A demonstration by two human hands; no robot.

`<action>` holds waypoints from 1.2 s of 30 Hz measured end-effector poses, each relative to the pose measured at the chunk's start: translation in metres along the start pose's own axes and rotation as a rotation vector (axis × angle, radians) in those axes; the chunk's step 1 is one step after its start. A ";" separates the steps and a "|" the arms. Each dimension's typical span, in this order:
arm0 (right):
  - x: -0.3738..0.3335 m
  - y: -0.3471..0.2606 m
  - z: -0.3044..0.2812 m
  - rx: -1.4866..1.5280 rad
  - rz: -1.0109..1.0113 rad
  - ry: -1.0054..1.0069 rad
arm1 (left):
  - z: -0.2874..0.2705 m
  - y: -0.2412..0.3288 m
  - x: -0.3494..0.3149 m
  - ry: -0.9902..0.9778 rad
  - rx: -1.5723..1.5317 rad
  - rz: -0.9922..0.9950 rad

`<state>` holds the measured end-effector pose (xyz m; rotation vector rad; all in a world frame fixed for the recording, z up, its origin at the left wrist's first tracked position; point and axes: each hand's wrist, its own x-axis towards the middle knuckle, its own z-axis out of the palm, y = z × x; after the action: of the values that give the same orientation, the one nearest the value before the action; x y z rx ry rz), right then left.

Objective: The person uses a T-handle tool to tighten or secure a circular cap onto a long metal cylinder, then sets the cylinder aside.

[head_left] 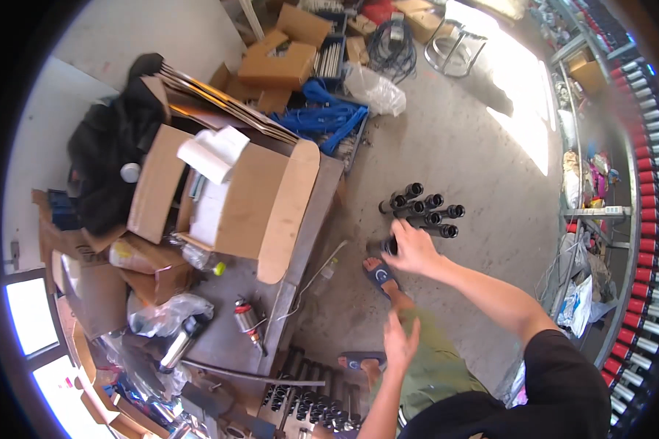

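Fingers of my right hand [415,249] curl around a short black cylindrical sleeve [382,247], held low beside a cluster of similar black cylindrical parts [416,207]. Several of these parts stand on the concrete floor with their hollow round ends facing up. Closer to me, my left hand [400,344] hovers over my trouser leg, its fingers apart and nothing in it. My right fingers partly hide the sleeve.
To the left is a metal workbench [271,307] bearing an open cardboard box [267,197] and a red-and-silver cylindrical tool [246,319]. More dark tubes [307,395] lie below it. Red-and-silver cylinders [648,219] line a rack at right; a metal-framed stool [455,55] stands far off.
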<state>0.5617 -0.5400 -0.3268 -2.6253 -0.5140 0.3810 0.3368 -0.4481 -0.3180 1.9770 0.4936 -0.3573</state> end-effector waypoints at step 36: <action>-0.007 0.083 0.206 0.274 0.061 -0.355 | -0.003 -0.401 -0.352 0.463 -0.283 -1.294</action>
<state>0.5090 -0.5376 -0.5424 -2.3195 -0.4548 0.8822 -0.1658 -0.3522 -0.4696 1.2099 1.9895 -0.5546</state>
